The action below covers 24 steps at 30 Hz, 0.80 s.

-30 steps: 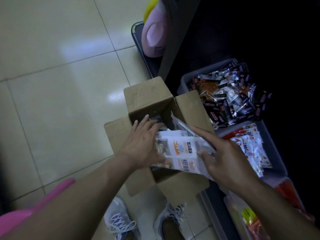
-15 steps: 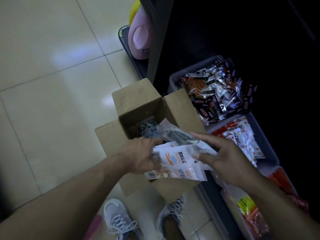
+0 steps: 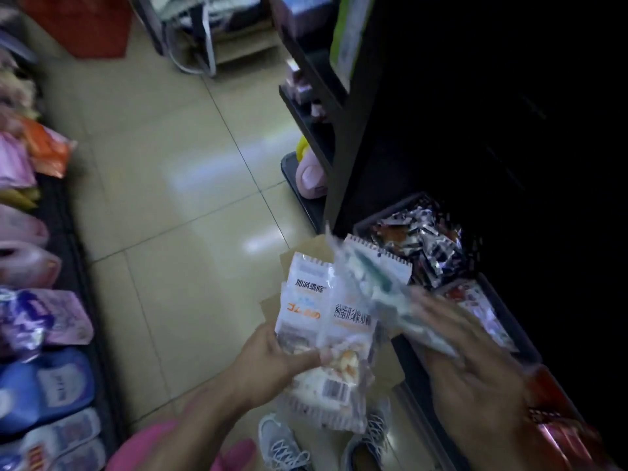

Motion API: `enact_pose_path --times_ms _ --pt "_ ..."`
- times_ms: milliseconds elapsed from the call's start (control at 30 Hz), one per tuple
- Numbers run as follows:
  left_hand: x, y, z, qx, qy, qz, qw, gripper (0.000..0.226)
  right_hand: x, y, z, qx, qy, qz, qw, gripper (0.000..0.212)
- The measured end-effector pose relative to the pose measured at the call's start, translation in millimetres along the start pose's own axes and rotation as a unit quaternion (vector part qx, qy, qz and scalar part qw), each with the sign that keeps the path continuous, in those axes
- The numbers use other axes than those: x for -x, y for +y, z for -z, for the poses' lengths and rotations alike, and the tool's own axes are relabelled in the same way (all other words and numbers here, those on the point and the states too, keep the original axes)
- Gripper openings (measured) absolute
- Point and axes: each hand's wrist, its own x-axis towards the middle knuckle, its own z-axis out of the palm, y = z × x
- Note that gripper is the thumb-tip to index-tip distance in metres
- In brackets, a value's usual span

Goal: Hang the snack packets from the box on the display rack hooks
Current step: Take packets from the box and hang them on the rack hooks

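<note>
The left hand is gripping a bunch of white snack packets by their lower part, thumb curled over the front, holding them upright just above the box, of which only cardboard flaps are showing at about 12 o'clock from the bunch. The right hand is sitting at 3 o'clock from the packets, fingers spread and badly blurred; a clear, teal-printed packet is lying across its fingertips, but whether the fingers are pinching it or only brushing it I cannot tell.

The packets are looking light and thin, with crinkly, slippery film and soft, crushable contents, so a firm squeeze in the middle would probably be damaging what is inside. The flat sealed top strip, with its serrated edge, is likely the stiffest part and the best place to be pinching, since that is presumably where a hook would go through. Held as a bunch, they are prone to fanning and sliding apart.

The display rack hooks are not clearly showing; a dark shelf unit is standing at 1 o'clock.
</note>
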Motion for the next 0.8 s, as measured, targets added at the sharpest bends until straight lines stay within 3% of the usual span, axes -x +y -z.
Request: enact_pose_path --times_ms 100,167,233,300,367,467,533,633,700,767,800 --pt "48.6 45.0 2.9 0.078 0.052 -0.004 0.996 0.005 13.6 -53.2 16.9 0.058 -0.096 0.091 0.990 0.037" --pt "69.8 61.3 6.2 0.123 0.053 0.005 0.991 0.010 11.3 -84.6 34.3 0.097 -0.172 0.095 0.976 0.035" --pt "85.7 81.5 9.0 0.117 0.039 -0.028 0.992 0.046 6.6 -113.3 48.3 0.089 -0.196 -0.018 0.976 0.043" --pt "100.1 94.3 10.5 0.128 0.042 -0.048 0.990 0.039 3.6 -139.0 63.9 -0.003 -0.138 -0.128 0.982 0.066" --pt "114.7 107.2 14.4 0.137 0.017 -0.059 0.989 0.028 0.9 -158.9 82.6 -0.057 -0.116 -0.105 0.986 0.053" --pt "127.4 115.4 23.8 0.130 -0.027 -0.070 0.989 0.047 -13.3 -203.9 105.2 -0.014 -0.157 -0.019 0.987 0.022" --pt "138.4 125.4 27.6 0.126 -0.036 -0.061 0.990 0.049 -22.9 -228.1 119.0 0.030 -0.190 0.017 0.981 0.026" --pt "151.6 138.4 27.0 0.113 -0.067 -0.056 0.990 0.042 -35.7 -258.8 134.9 0.040 -0.271 -0.050 0.960 0.023" --pt "156.3 141.3 22.6 0.124 -0.078 -0.045 0.988 0.053 -36.7 -265.7 141.4 0.049 -0.305 -0.062 0.949 0.023" --pt "160.2 143.9 14.4 0.128 -0.086 -0.036 0.987 0.071 -35.0 -264.3 143.9 0.057 -0.306 -0.051 0.949 0.009" --pt "163.8 147.7 7.8 0.127 -0.092 -0.030 0.987 0.081 -32.7 -264.3 144.1 0.067 -0.316 -0.053 0.945 0.019"
